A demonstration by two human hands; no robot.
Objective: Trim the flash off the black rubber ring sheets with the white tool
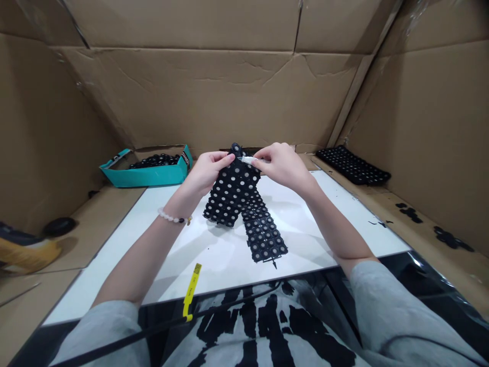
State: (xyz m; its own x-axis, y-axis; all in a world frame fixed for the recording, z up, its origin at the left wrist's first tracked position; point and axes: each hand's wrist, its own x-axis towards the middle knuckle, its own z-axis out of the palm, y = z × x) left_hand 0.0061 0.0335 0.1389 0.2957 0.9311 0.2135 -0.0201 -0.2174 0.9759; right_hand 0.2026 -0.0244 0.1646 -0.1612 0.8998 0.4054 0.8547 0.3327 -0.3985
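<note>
A black sheet of joined round pieces with pale dots (233, 188) hangs from my left hand (212, 165), whose thumb and fingers pinch its upper left edge. A second strip of the same kind (265, 234) slants down to the right, its lower end over the white board. My right hand (280, 163) is closed at the sheet's upper right. Between its fingertips is a small whitish tool or strip (247, 159), its tip against the sheet; its exact kind is too small to make out.
A teal box (145, 177) with more black dotted pieces stands at back left. Another black dotted sheet (353, 164) lies at back right, with loose black bits (410, 213) nearer. A yellow container (26, 252) is at far left. Cardboard walls (206, 97) surround the white board (168, 270).
</note>
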